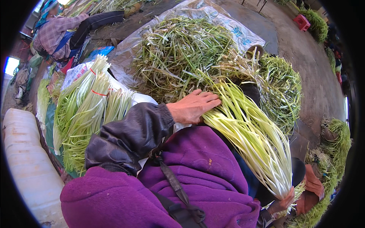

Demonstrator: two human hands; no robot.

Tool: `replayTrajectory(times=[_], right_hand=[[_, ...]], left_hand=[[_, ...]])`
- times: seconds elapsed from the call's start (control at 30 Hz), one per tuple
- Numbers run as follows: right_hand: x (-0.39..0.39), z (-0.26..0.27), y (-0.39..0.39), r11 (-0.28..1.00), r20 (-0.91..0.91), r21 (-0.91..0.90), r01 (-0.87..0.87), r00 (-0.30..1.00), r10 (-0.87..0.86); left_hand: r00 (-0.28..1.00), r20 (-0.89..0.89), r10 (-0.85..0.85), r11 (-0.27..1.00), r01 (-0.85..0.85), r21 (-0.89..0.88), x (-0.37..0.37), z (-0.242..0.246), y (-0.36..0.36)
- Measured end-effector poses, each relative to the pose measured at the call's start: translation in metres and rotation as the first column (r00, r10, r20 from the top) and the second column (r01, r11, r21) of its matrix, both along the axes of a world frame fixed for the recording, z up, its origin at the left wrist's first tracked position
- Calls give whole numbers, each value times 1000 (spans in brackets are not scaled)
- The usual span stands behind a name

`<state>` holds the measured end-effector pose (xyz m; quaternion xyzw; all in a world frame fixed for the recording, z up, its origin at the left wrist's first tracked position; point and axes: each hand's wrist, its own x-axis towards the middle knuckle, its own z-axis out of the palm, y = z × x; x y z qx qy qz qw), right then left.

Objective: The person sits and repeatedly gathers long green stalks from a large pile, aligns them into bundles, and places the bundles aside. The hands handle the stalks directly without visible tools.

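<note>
My right hand (282, 201) grips the white stem ends of a bunch of yellow-green leafy stalks (253, 136), which look like blanched garlic chives. The bunch lies slantwise over my lap, its leaf tips fanned out towards the heap in front. My left hand (194, 107) is laid palm down by the leaf tips, fingers stretched out and touching the nearest leaves. Its thumb is hidden, and I see nothing gripped in it. Just beyond rises a big heap of loose green and dry leaves (182, 51).
Bundles of stalks tied with red bands (91, 108) lie on the left, by a long whitish padded object (28, 165). A plastic sheet (122, 54) spreads beneath the heap. Another person (62, 34) sits far left. More greens (336, 151) and a red stool (302, 22) are at right.
</note>
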<state>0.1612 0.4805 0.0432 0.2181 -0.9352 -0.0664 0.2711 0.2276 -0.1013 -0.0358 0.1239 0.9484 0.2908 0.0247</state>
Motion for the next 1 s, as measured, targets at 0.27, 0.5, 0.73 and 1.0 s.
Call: replayTrajectory(times=[0.27, 0.5, 0.73, 1.0], right_hand=[[0, -3, 1, 1000, -2, -5, -19, 1000, 19], [0, 0, -3, 1000, -2, -24, -7, 1000, 7], [0, 1, -6, 1000, 9, -25, 3, 1000, -3], [1, -2, -3, 1000, 4, -25, -10, 1000, 11]], left_hand=[[999, 36, 18, 976, -25, 217, -21, -27, 3], [922, 386, -23, 845, -188, 500, -18, -21, -3], [886, 458, -78, 829, -198, 523, -21, -9, -14], [781, 619, -85, 848, -269, 456, -18, -39, -22]])
